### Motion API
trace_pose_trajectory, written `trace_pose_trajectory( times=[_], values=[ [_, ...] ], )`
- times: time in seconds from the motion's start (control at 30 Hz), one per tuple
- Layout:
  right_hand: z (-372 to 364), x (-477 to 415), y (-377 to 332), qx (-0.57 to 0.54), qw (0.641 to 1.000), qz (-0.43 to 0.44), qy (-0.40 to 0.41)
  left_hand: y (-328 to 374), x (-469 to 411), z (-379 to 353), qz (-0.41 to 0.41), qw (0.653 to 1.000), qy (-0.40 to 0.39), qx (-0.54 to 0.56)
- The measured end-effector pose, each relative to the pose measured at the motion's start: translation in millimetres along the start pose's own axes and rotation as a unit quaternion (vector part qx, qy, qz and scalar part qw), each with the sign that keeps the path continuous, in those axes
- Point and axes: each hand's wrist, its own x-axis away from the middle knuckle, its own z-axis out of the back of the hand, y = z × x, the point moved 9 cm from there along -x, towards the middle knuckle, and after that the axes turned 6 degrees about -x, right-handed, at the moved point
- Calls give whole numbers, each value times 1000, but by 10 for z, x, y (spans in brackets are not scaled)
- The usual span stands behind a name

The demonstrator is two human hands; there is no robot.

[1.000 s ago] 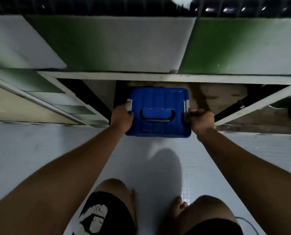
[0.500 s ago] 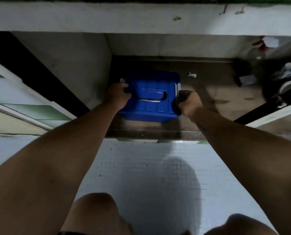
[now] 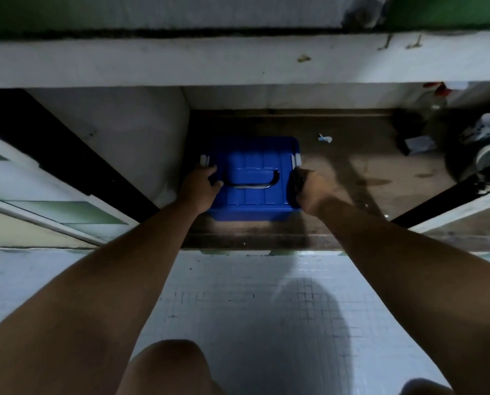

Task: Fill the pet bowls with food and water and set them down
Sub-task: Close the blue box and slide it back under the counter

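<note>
A blue plastic storage box [image 3: 255, 163] with a lid, a dark carry handle and white side latches sits on the brown floor of an open low cupboard [image 3: 352, 172]. My left hand [image 3: 199, 186] grips the box's left edge, with the fingers curled over the lid near the handle. My right hand [image 3: 309, 189] grips the box's right edge below the latch. No pet bowl is in sight.
The cupboard doors [image 3: 61, 201] stand open to the left and right. Dim clutter [image 3: 483, 143] lies at the cupboard's right end. A small pale scrap [image 3: 325, 139] lies behind the box. White tiled floor [image 3: 252, 309] stretches toward my knees.
The box has gone from in front of the cupboard opening to inside it, on the cupboard floor. Both hands stayed on its sides. My view has tilted down and closer.
</note>
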Motion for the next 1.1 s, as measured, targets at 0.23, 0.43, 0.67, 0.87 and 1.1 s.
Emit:
trace_pose_trajectory(
  times=[0.23,0.43,0.67,0.87,1.1],
  values=[
    [49,252,-171,136,990,29,-2,395,181,99,-21,986,-34,-164],
    [494,1109,-598,193,978,77,-19,1065,956,572,-37,990,-46,-131],
    [1203,2444,-1029,224,966,106,-76,1547,2132,1410,30,993,-85,-81],
    [2020,3458,-1431,196,974,101,-59,2062,2923,2447,16,997,-67,-44],
    [3017,4196,-2076,147,983,107,28,2994,3423,3425,-83,994,-61,-41]
  ],
)
